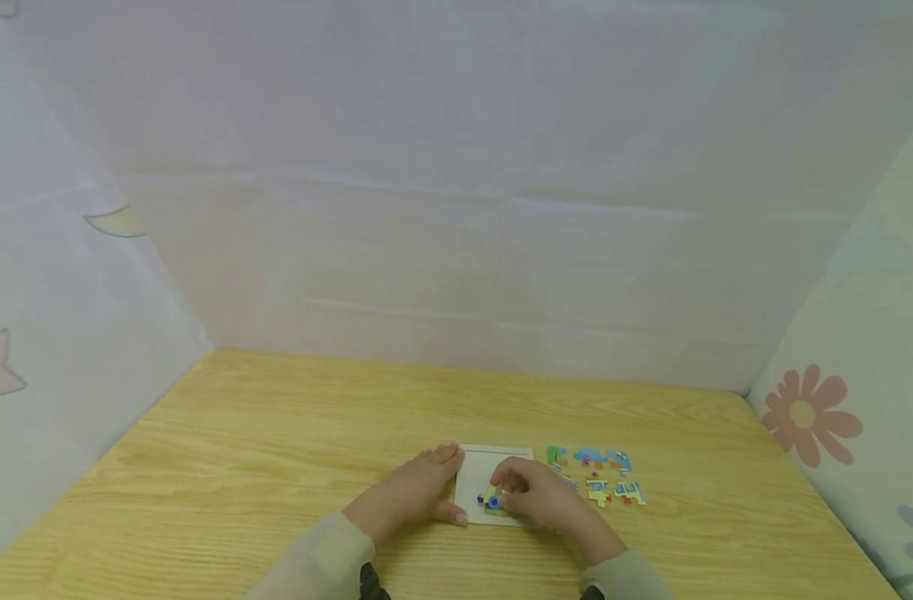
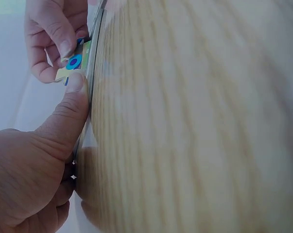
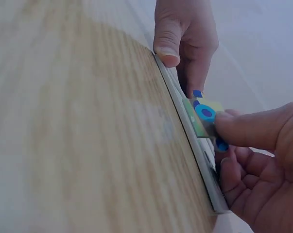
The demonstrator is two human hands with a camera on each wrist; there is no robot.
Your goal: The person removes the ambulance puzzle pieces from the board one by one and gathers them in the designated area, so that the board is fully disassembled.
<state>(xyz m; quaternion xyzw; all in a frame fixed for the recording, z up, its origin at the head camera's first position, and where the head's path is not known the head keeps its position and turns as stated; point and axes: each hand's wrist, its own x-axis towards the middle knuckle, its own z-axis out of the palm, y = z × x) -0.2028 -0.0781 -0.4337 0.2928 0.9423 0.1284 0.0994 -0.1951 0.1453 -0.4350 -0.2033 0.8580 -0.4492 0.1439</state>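
A white puzzle board (image 1: 473, 475) lies on the table, its raised edge showing side-on in both wrist views. My left hand (image 1: 415, 492) rests along the board's left side, thumb at the near left corner and fingers extended toward the far one. Over the board's near right part, my right hand (image 1: 539, 493) pinches a jigsaw piece (image 3: 205, 116) between thumb and fingers. This piece is yellow and green with a blue ring, and in the head view (image 1: 492, 502) it sits low against the board. Whether it is fully flat I cannot tell.
Several loose jigsaw pieces (image 1: 599, 460) in blue, green, yellow and red lie right of the board. The wooden table (image 1: 291, 425) is bordered by a pale cloth (image 1: 426, 250) at the back and sides.
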